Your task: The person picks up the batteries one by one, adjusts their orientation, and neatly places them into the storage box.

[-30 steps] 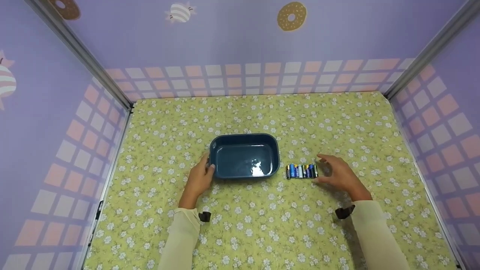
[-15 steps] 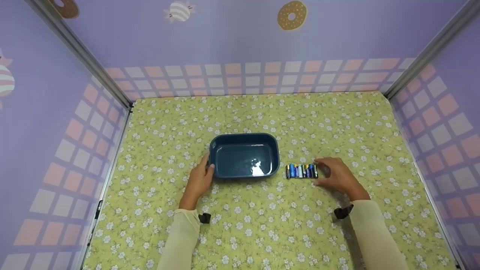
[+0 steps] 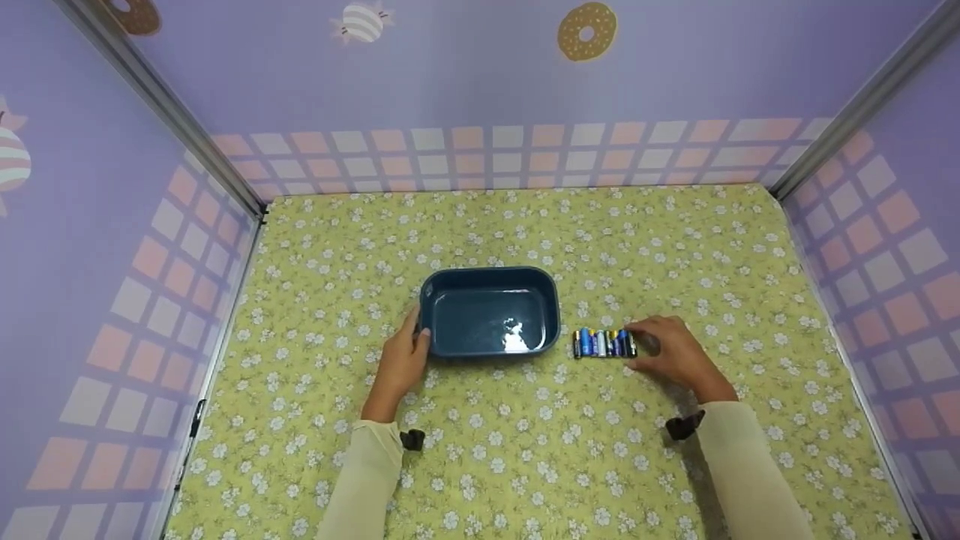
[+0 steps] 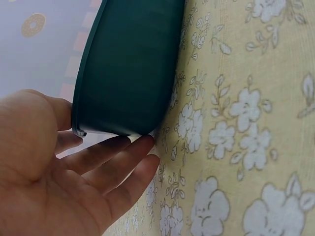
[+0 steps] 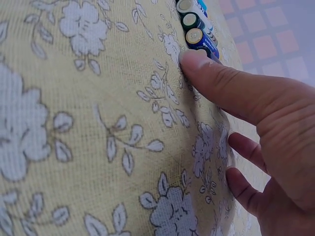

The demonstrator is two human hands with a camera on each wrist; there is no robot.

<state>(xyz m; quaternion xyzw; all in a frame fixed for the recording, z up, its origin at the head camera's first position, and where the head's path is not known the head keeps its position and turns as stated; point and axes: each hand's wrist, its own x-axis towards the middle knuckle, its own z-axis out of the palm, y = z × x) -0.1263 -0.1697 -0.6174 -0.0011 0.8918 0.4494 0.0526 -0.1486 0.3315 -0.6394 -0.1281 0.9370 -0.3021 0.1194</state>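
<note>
A dark blue rectangular tub, seen empty in the head view, stands on the flowered cloth. My left hand holds its left side near the front corner: the thumb is at the rim, and the other fingers lie against the outer wall, as the left wrist view shows. To the tub's right, several batteries lie side by side in a short row. My right hand pinches the row's right end, forefinger at the far ends and thumb at the near ends. In the right wrist view the thumb partly covers a dark battery.
A yellow-green flowered cloth covers the table. Purple panels with pink and white squares stand at the back, left and right, joined by grey metal posts. Dark straps sit at both cuffs.
My right hand's thumb and forefinger have drawn closer together at the right end of the battery row, the hand shifting slightly left. The left hand and tub have stayed in place.
</note>
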